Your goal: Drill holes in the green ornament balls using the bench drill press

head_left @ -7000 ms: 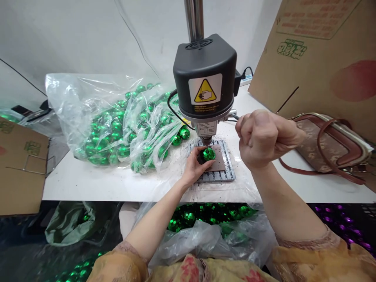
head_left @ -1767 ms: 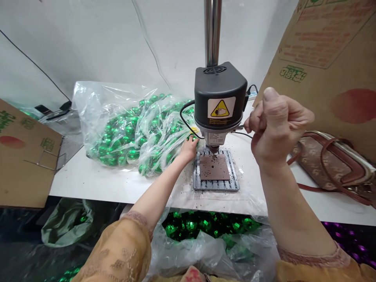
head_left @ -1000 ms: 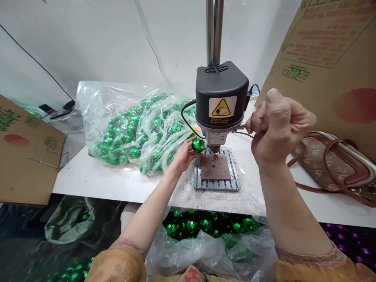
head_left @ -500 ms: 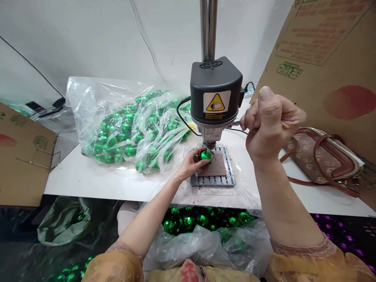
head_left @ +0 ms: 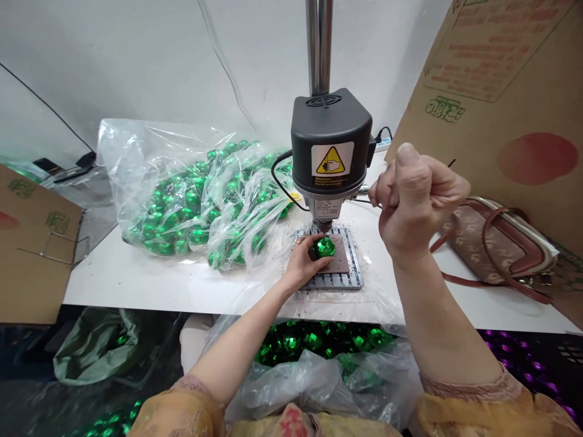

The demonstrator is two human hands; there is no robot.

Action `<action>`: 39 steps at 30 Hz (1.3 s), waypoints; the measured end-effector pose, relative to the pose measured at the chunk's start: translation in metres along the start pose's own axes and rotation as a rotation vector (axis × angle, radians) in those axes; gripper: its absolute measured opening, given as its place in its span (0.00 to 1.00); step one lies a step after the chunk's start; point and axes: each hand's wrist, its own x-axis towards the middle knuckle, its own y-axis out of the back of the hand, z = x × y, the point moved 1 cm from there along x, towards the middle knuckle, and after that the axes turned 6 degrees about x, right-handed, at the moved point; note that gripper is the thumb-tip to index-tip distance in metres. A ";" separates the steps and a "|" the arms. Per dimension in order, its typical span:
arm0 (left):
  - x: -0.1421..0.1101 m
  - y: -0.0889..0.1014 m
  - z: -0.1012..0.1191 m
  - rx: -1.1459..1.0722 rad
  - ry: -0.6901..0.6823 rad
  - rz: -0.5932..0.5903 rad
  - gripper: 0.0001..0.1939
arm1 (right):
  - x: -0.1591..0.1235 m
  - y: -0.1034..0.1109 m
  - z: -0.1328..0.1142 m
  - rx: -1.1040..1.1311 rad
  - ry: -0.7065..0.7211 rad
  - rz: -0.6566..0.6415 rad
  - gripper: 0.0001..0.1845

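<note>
My left hand (head_left: 304,261) grips a shiny green faceted ball (head_left: 325,246), fingers around its left side. The ball is right under the chuck (head_left: 324,226) of a black drill press (head_left: 331,136), over a brown square board (head_left: 339,263) on the slotted metal base (head_left: 356,267). Whether the bit touches the ball is too small to tell. To the right of the drill head, my right hand (head_left: 416,203) is closed in a fist round the press's feed lever (head_left: 363,190); most of the lever is hidden by the fingers.
Left of the press lies a clear plastic bag (head_left: 132,152) of green balls. More green balls (head_left: 314,340) fill a bag below the table edge. A brown handbag (head_left: 501,243) and a cardboard box (head_left: 492,91) stand at right, another box (head_left: 36,255) at left. Dark shavings dot the base.
My left hand has moved slightly right and toward me with the ball, which now shows more fully beneath the chuck. My right fist is a little lower.
</note>
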 end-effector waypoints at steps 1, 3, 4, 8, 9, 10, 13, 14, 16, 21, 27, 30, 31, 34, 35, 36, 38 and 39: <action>0.000 0.000 -0.001 0.004 0.002 0.005 0.28 | -0.003 0.001 0.000 0.001 -0.001 0.006 0.27; -0.001 -0.001 -0.001 0.008 0.006 0.008 0.28 | -0.009 0.003 -0.001 0.020 0.015 0.018 0.29; -0.001 -0.001 -0.001 0.009 0.009 0.003 0.28 | -0.012 0.005 0.000 0.035 0.023 0.019 0.29; -0.001 0.001 0.001 0.014 0.036 -0.020 0.29 | -0.021 0.009 0.002 0.087 0.070 -0.008 0.30; -0.001 0.001 0.002 0.013 0.041 -0.023 0.28 | -0.022 0.010 0.003 0.094 0.087 -0.019 0.30; -0.001 0.002 0.002 0.010 0.043 -0.023 0.28 | -0.023 0.010 0.005 0.100 0.108 -0.025 0.30; -0.001 0.001 0.002 0.002 0.041 -0.023 0.28 | -0.025 0.012 0.008 0.106 0.150 -0.028 0.30; -0.001 0.001 0.002 0.000 0.040 -0.022 0.28 | -0.026 0.013 0.009 0.106 0.155 -0.025 0.30; -0.001 0.001 0.001 -0.003 0.037 -0.020 0.28 | -0.028 0.014 0.011 0.104 0.176 -0.015 0.29; 0.000 0.001 0.001 -0.006 0.034 -0.021 0.28 | -0.033 0.019 0.015 0.100 0.254 -0.034 0.28; 0.000 0.000 0.000 -0.027 0.024 -0.019 0.29 | -0.036 0.022 0.018 0.116 0.323 -0.066 0.27; -0.001 0.000 0.000 -0.026 0.027 -0.019 0.28 | -0.038 0.024 0.020 0.111 0.346 -0.090 0.27; -0.001 0.000 -0.001 -0.022 0.029 -0.020 0.28 | -0.039 0.025 0.021 0.111 0.351 -0.094 0.26; -0.001 0.001 -0.001 -0.012 0.031 -0.025 0.29 | -0.046 0.029 0.024 0.098 0.370 -0.113 0.26; -0.002 0.001 -0.001 -0.014 0.032 -0.024 0.29 | -0.048 0.030 0.023 0.090 0.379 -0.121 0.26; -0.002 0.001 -0.001 -0.017 0.033 -0.023 0.29 | -0.049 0.030 0.022 0.079 0.381 -0.126 0.25; -0.001 0.001 0.001 -0.024 0.037 -0.019 0.29 | -0.046 0.027 0.018 0.062 0.339 -0.105 0.26; 0.000 0.000 0.002 -0.026 0.041 -0.018 0.28 | -0.041 0.024 0.014 0.051 0.281 -0.076 0.26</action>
